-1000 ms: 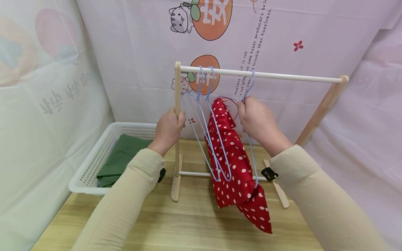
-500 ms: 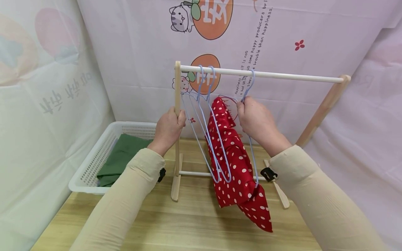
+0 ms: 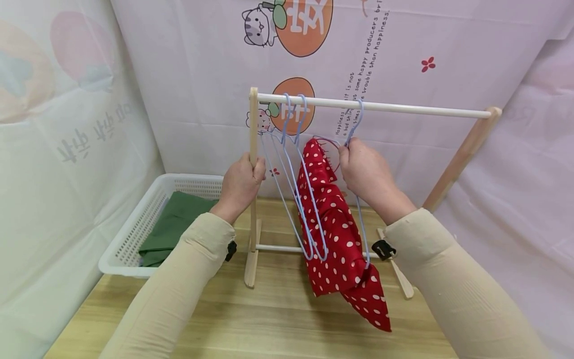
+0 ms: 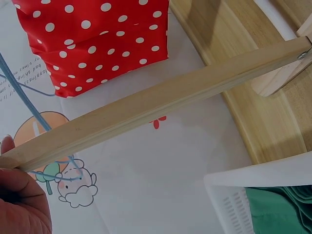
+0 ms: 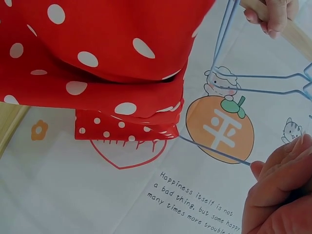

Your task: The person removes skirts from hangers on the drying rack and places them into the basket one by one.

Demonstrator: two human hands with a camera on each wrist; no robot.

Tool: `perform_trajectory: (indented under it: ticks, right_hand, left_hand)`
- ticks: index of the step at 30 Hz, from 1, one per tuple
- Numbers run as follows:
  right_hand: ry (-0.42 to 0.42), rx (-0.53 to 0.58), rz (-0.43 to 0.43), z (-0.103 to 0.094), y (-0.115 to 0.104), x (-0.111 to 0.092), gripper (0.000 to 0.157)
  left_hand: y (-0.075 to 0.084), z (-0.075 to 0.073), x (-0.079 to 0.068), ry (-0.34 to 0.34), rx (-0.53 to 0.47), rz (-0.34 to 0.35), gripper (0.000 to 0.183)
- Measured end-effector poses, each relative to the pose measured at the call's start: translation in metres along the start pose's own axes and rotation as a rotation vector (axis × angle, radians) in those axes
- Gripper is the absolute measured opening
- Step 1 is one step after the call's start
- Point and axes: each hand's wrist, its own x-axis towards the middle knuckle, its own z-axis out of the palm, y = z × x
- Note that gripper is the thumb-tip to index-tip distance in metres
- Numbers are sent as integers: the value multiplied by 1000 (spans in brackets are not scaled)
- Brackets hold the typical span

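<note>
My left hand (image 3: 239, 184) grips the left wooden post (image 3: 253, 119) of a small clothes rack. In the left wrist view, the thumb and fingers wrap that post (image 4: 146, 105). My right hand (image 3: 368, 172) holds a blue wire hanger (image 3: 361, 227) just under its hook, which sits over the white top rail (image 3: 417, 108). A red cloth with white dots (image 3: 338, 224) hangs on this hanger, folded and slanting toward the front; whether it is a garment I cannot tell. Left of it, two bare blue hangers (image 3: 283, 134) hang from the same rail.
A white basket (image 3: 112, 252) with folded green cloth (image 3: 179, 224) stands left of the rack on the wooden table (image 3: 269, 324). The rack's right post (image 3: 462, 159) is beyond my right forearm. Printed white sheets (image 3: 193, 85) enclose the back and sides.
The two bare hangers and the lower corner of the red cloth sway very slightly. Both hands keep their grip and their places.
</note>
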Motion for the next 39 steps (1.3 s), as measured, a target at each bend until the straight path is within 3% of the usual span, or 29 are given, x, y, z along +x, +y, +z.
perform_trajectory:
  ticks: [19, 25, 29, 34, 39]
  right_hand:
    - [2, 7, 9, 2, -1, 0, 41]
    - [8, -8, 7, 2, 0, 1, 42]
    - [6, -15, 6, 2, 0, 2, 43]
    - [3, -21, 6, 2, 0, 2, 42]
    - [4, -20, 6, 2, 0, 2, 42]
  left_hand:
    - [-2, -4, -8, 23, -29, 9, 39]
    - [-1, -4, -14, 23, -91, -35, 54]
    - [-2, -2, -21, 120, -131, -48, 59]
    - [-5, 3, -34, 299, -142, 21, 47]
    - [-6, 8, -50, 382, -169, 61, 35]
